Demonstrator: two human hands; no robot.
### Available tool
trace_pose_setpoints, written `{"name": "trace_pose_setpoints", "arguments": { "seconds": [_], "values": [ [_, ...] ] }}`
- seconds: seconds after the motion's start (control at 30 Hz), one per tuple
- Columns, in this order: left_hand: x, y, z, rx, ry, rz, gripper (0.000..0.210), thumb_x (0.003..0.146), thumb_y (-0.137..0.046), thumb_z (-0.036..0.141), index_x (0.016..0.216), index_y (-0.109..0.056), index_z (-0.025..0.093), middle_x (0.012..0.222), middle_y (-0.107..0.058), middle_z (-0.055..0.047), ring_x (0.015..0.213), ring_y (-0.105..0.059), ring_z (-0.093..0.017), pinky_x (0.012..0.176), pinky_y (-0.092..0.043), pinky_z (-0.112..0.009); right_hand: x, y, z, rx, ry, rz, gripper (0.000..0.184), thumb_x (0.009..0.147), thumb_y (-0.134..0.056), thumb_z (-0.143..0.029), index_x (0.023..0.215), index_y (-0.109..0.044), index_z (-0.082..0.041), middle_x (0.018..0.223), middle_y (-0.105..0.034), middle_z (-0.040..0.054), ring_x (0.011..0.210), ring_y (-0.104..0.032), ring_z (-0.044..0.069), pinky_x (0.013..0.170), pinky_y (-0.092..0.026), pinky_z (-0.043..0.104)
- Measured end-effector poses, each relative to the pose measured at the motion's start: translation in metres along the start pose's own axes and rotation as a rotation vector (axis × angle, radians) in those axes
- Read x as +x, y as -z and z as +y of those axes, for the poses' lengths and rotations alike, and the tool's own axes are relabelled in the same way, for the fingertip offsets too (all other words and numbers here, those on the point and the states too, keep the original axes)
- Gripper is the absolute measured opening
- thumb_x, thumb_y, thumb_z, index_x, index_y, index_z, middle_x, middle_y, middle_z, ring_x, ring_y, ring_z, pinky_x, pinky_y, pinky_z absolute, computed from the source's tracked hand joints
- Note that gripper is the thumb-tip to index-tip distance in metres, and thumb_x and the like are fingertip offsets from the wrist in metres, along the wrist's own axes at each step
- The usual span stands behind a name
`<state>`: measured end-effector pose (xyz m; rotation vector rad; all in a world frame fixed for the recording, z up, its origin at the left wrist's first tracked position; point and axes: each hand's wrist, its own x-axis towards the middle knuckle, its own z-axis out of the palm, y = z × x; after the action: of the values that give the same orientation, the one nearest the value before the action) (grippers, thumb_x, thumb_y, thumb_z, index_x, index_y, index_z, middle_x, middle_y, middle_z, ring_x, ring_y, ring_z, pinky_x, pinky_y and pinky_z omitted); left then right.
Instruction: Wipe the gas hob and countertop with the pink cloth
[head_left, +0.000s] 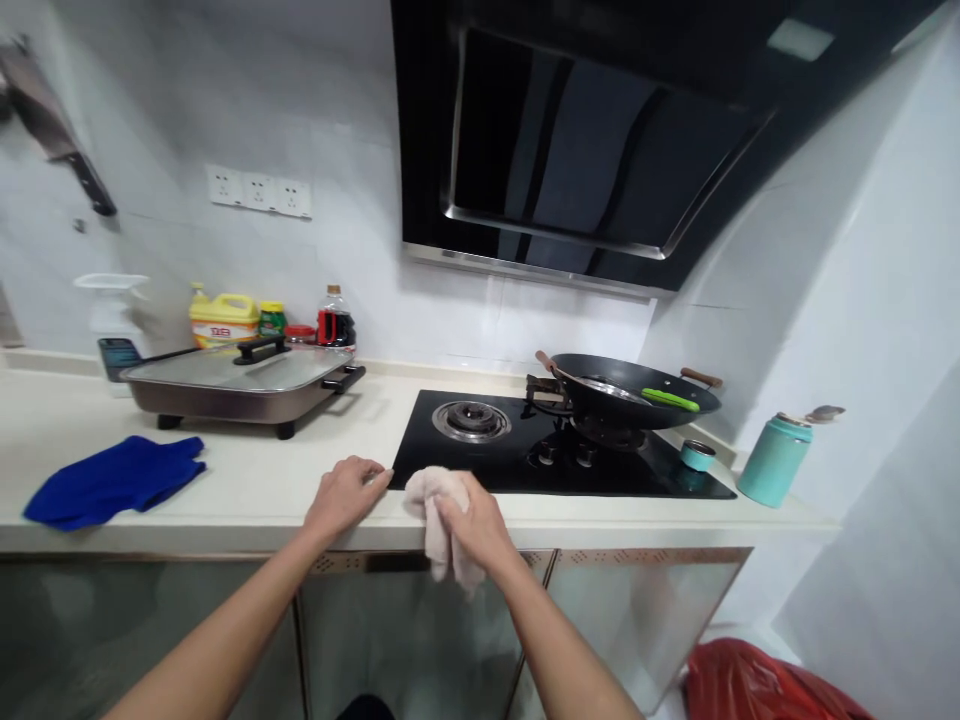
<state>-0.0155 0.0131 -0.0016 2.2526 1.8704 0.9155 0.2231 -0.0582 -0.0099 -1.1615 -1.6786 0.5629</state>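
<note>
A pale pinkish-white cloth point(442, 520) is gripped in my right hand point(474, 520) at the front edge of the black glass cooktop point(465, 470). Part of it lies on the cooktop, and the rest hangs over the counter's front. To the left, my left hand point(346, 500) rests on the white counter point(255, 490) with nothing in it, its thumb reaching to the cooktop's corner. Behind the cloth is the left burner point(472, 421). A black wok point(622, 385) with wooden handles sits on the right burner, and a green-handled utensil point(670, 400) lies in it.
An electric pan point(232, 395) with a glass lid stands left, near a blue cloth point(116, 480) and a white spray bottle point(114, 335). At right are a turquoise lid point(697, 456) and turquoise jar point(777, 460). The range hood point(585, 150) overhangs the cooktop.
</note>
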Motion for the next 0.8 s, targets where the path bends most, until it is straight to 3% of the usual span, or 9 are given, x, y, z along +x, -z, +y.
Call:
{"name": "trace_pose_setpoints", "arguments": {
  "seconds": [0.07, 0.17, 0.23, 0.3, 0.4, 0.47, 0.57, 0.67, 0.8],
  "values": [
    [-0.002, 0.001, 0.001, -0.008, 0.004, 0.014, 0.048, 0.091, -0.044, 0.055, 0.099, -0.079, 0.022, 0.112, -0.076, -0.01, 0.116, -0.064, -0.031, 0.097, -0.046, -0.039, 0.017, 0.002, 0.001, 0.142, -0.093, 0.059, 0.043, 0.095, -0.048, -0.05, 0.126, -0.064, -0.024, 0.116, -0.075, 0.0041, 0.106, -0.069, 0.021, 0.096, -0.054, 0.036],
    [-0.007, 0.004, 0.005, -0.024, 0.013, 0.031, 0.045, 0.092, -0.046, 0.053, 0.097, -0.079, 0.023, 0.11, -0.077, -0.009, 0.115, -0.065, -0.03, 0.095, -0.047, -0.037, 0.038, 0.028, 0.017, 0.06, -0.17, 0.192, 0.05, 0.092, -0.047, -0.05, 0.129, -0.065, -0.022, 0.118, -0.073, 0.0069, 0.108, -0.068, 0.022, 0.096, -0.054, 0.036],
    [-0.009, 0.006, 0.008, -0.037, 0.02, 0.034, 0.042, 0.092, -0.047, 0.051, 0.095, -0.079, 0.024, 0.109, -0.077, -0.008, 0.114, -0.065, -0.029, 0.095, -0.047, -0.037, 0.044, 0.056, 0.034, -0.036, -0.173, 0.217, 0.044, 0.078, -0.062, -0.041, 0.114, -0.073, -0.02, 0.112, -0.072, 0.0093, 0.106, -0.066, 0.025, 0.1, -0.051, 0.039],
    [-0.011, 0.007, 0.01, -0.053, 0.027, 0.035, 0.041, 0.093, -0.048, 0.051, 0.095, -0.078, 0.024, 0.109, -0.077, -0.008, 0.114, -0.065, -0.029, 0.096, -0.047, -0.038, 0.041, 0.087, 0.051, -0.12, -0.182, 0.242, 0.033, 0.07, -0.062, -0.032, 0.098, -0.076, -0.021, 0.102, -0.07, 0.0093, 0.1, -0.066, 0.026, 0.1, -0.051, 0.042],
    [-0.013, 0.008, 0.012, -0.07, 0.019, 0.021, 0.042, 0.093, -0.047, 0.052, 0.096, -0.079, 0.024, 0.111, -0.077, -0.009, 0.114, -0.064, -0.031, 0.097, -0.047, -0.041, 0.031, 0.122, 0.065, -0.246, -0.198, 0.329, 0.033, 0.076, -0.051, -0.032, 0.096, -0.074, -0.02, 0.103, -0.067, 0.0127, 0.1, -0.065, 0.028, 0.103, -0.049, 0.049],
    [-0.013, 0.008, 0.013, -0.07, 0.013, 0.015, 0.043, 0.093, -0.048, 0.053, 0.097, -0.079, 0.024, 0.111, -0.076, -0.01, 0.114, -0.063, -0.032, 0.097, -0.047, -0.043, 0.029, 0.129, 0.065, -0.315, -0.177, 0.36, 0.04, 0.084, -0.044, -0.035, 0.106, -0.073, -0.018, 0.112, -0.065, 0.0162, 0.105, -0.063, 0.029, 0.106, -0.047, 0.05],
    [-0.014, 0.009, 0.014, -0.07, 0.015, 0.016, 0.041, 0.092, -0.049, 0.053, 0.097, -0.079, 0.024, 0.111, -0.076, -0.009, 0.115, -0.062, -0.031, 0.099, -0.046, -0.043, 0.034, 0.109, 0.055, -0.375, -0.096, 0.286, 0.045, 0.09, -0.047, -0.045, 0.119, -0.071, -0.022, 0.127, -0.063, 0.0149, 0.115, -0.059, 0.03, 0.107, -0.045, 0.047],
    [-0.015, 0.01, 0.016, -0.074, 0.015, 0.001, 0.041, 0.093, -0.049, 0.051, 0.098, -0.079, 0.024, 0.113, -0.076, -0.009, 0.117, -0.062, -0.031, 0.101, -0.045, -0.043, 0.04, 0.065, 0.037, -0.577, -0.115, 0.076, 0.059, 0.087, -0.06, -0.059, 0.138, -0.064, -0.03, 0.145, -0.055, 0.0148, 0.128, -0.052, 0.037, 0.107, -0.039, 0.056],
    [-0.015, 0.01, 0.014, -0.059, 0.015, -0.014, 0.043, 0.093, -0.048, 0.053, 0.097, -0.079, 0.025, 0.111, -0.077, -0.008, 0.116, -0.062, -0.032, 0.099, -0.045, -0.043, 0.034, 0.009, 0.008, -0.81, -0.101, -0.155, 0.07, 0.092, -0.056, -0.067, 0.153, -0.05, -0.034, 0.152, -0.047, 0.0182, 0.127, -0.05, 0.04, 0.105, -0.036, 0.057]
  ]
}}
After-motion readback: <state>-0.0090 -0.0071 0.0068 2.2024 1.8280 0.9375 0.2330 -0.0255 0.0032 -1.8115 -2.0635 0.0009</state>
